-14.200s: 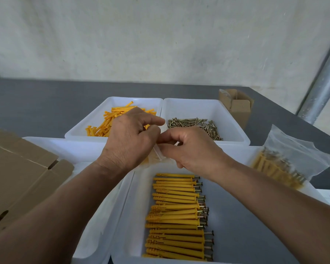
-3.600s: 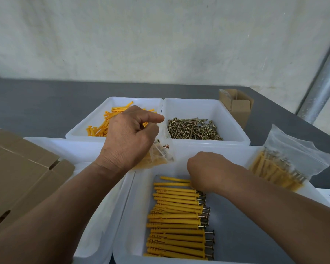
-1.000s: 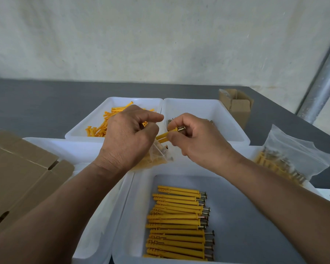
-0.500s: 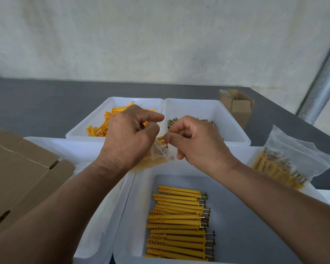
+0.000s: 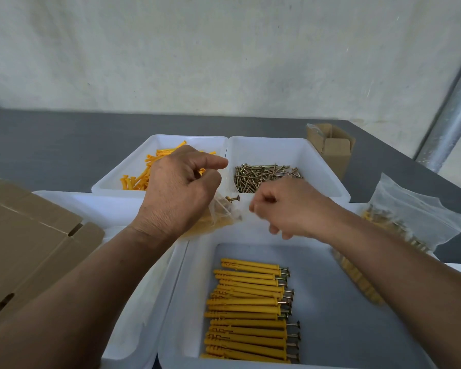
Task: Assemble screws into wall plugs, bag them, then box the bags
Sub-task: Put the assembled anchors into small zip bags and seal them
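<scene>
Our right hand (image 5: pixel 285 206) has pulled back from the bag (image 5: pixel 218 213), fingers curled, blurred, grip unclear | left hand (image 5: pixel 181 193) pinches clear bag, orange plugs inside | four trays (image 5: pixel 317 166)

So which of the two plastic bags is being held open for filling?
The bag in the left hand, above the trays; the other bag lies untouched at far right.

Two bare forearms, no sleeves, no rings or watch, hands (image 5: pixel 181 193) ungloved, knuckles creased
</scene>
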The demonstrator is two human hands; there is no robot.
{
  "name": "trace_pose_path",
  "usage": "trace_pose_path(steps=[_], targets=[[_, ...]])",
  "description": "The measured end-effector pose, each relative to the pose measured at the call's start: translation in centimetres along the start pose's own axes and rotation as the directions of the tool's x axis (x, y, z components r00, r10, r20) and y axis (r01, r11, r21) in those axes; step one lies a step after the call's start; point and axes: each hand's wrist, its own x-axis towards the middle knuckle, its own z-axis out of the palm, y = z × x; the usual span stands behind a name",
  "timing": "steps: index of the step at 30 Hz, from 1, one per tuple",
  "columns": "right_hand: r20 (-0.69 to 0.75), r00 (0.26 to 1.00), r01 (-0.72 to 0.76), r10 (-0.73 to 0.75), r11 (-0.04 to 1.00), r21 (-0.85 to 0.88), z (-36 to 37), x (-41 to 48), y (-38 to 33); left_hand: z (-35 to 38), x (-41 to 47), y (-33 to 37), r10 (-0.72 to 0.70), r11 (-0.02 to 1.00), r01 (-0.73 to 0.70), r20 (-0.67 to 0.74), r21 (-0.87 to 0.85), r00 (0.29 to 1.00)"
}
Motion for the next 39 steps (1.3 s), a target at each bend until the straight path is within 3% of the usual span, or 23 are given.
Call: trace_pose_path(steps=[3,7,13,30,39], targets=[[0.308,0.946,0.019,0.099,0.934,-0.357,0.4,-0.3,0.7,0.0,0.0,-0.1,-0.003,1.0,0.003,0.006,-0.003,1.0],[0.462,0.861,0.077,0.214,0.843,-0.533,1.2,-0.2,1.5,-0.1,-0.1,-0.1,0.005,1.0,-0.005,0.011,0.012,1.0],[0.465,0.847,0.058,0.258,0.824,-0.563,2.3,0.2,2.3,-0.1,-0.1,-0.1,0.01,1.0,-0.011,0.016,0.017,1.0],[0.403,0.907,0.211,0.125,0.693,-0.689,3.8,0.9,2.9,0.1,-0.2,0.1,-0.001,1.0,0.0,0.013,0.011,1.0],[0.451,0.885,0.251,0.116,0.697,-0.672,3.8,0.8,2.9,0.0,-0.2,-0.1,0.016,1.0,-0.016,0.018,0.023,1.0]])
